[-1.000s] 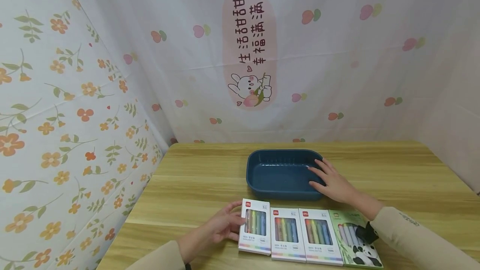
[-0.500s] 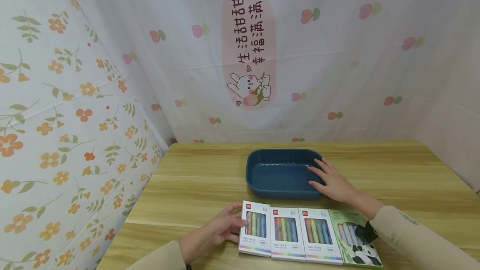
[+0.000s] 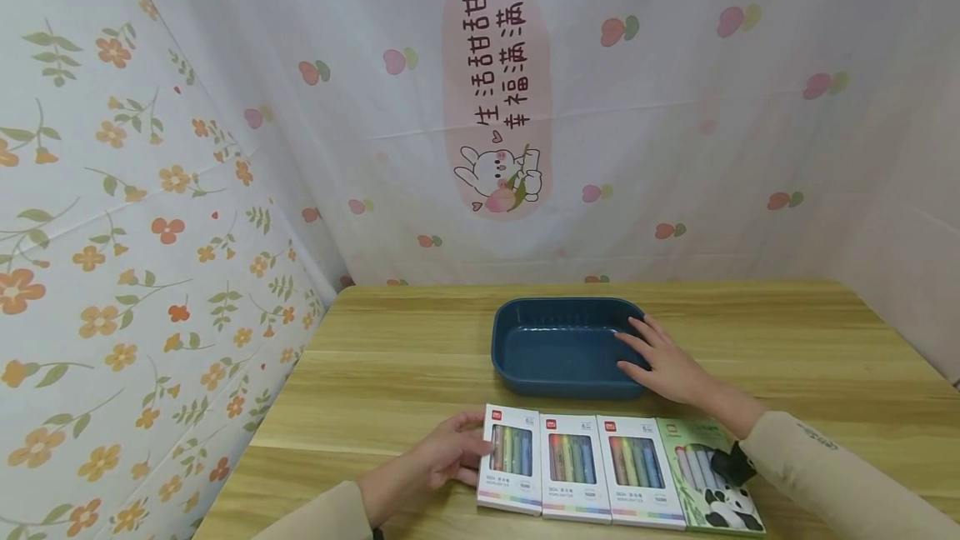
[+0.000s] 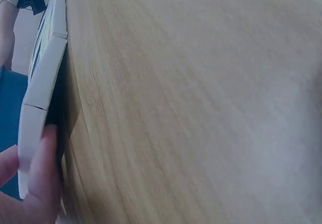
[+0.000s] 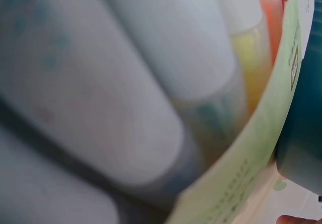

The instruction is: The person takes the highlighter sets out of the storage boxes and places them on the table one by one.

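My left hand (image 3: 450, 450) pinches the left edge of the leftmost white highlighter box (image 3: 512, 452). In the left wrist view that box (image 4: 36, 98) is tilted, its held edge raised above the wood, with a finger underneath. Two matching highlighter boxes, one in the middle (image 3: 576, 463) and one further right (image 3: 639, 470), lie beside it in a row. A green panda marker box (image 3: 696, 477) ends the row under my right forearm and fills much of the right wrist view. My right hand (image 3: 667, 367) rests with spread fingers over the right rim of a dark blue basin (image 3: 566, 391).
The wooden table (image 3: 390, 365) reaches back to a white printed curtain (image 3: 360, 123). Another curtain, with orange flowers (image 3: 172, 227), hangs along the left side. A black wrist camera (image 3: 735, 467) on my right arm sits over part of the green box.
The far end of the leftmost highlighter box has come down slightly toward the table and nearer to me. Both hands have stayed nearly in place.
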`<state>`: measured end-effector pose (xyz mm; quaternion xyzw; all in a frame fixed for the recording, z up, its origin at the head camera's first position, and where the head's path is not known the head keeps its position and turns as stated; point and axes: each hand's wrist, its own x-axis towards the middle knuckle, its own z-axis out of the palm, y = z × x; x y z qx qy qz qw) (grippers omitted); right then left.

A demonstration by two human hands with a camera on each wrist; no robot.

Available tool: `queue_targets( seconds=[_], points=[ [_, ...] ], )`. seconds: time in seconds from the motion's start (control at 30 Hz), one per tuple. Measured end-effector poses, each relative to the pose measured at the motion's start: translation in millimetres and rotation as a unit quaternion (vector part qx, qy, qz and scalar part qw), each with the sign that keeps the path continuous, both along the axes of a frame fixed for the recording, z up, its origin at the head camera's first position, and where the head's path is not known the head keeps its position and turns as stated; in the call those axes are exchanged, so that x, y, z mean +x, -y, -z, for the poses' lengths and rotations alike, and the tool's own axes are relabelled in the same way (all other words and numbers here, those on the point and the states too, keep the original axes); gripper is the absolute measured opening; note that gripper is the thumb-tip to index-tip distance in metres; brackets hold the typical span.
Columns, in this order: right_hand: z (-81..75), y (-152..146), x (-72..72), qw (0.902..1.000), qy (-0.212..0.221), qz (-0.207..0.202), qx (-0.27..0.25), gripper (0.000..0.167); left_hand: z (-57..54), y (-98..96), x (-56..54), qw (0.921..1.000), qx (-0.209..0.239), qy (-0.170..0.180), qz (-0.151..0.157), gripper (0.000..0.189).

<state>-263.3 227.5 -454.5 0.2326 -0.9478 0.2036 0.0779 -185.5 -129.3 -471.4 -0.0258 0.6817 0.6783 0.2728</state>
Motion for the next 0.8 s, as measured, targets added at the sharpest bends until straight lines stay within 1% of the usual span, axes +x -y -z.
queue_targets(
  seconds=[0.1,0.17,0.27,0.37,0.5,0.57,0.63,0.8],
  points=[
    [1.0,0,-0.2,1.0,-0.001,-0.001,-0.002,0.054,-2.1,-3.3,1.3,0.9984,-0.052,-0.021,0.0,0.056],
    [1.6,0,-0.4,1.0,-0.002,-0.001,-0.002,0.054,-3.8,-5.3,2.1,0.995,-0.092,-0.039,0.002,0.054],
    [1.6,0,-0.5,1.0,-0.002,-0.003,-0.001,0.055,-6.9,-7.7,3.1,0.988,-0.139,-0.065,0.01,0.051],
    [0.7,0,0.2,1.0,0.0,-0.003,-0.002,0.055,-11.0,-9.2,3.3,0.9804,-0.176,-0.086,0.022,0.049],
    [-0.2,0,0.8,1.0,0.001,-0.002,-0.001,0.054,-15.5,-10.5,1.5,0.9705,-0.219,-0.093,0.037,0.049],
    [-0.3,0,0.9,1.0,0.0,-0.002,-0.001,0.054,-16.5,-11.0,0.1,0.9681,-0.231,-0.087,0.043,0.05],
    [-0.2,0,0.9,1.0,-0.001,-0.002,-0.001,0.053,-16.9,-10.9,-1.1,0.9675,-0.235,-0.082,0.045,0.05],
    [1.6,0,0.2,1.0,-0.003,0.0,-0.002,0.053,-16.6,-10.5,-2.4,0.9733,-0.214,-0.066,0.05,0.047]
  ],
)
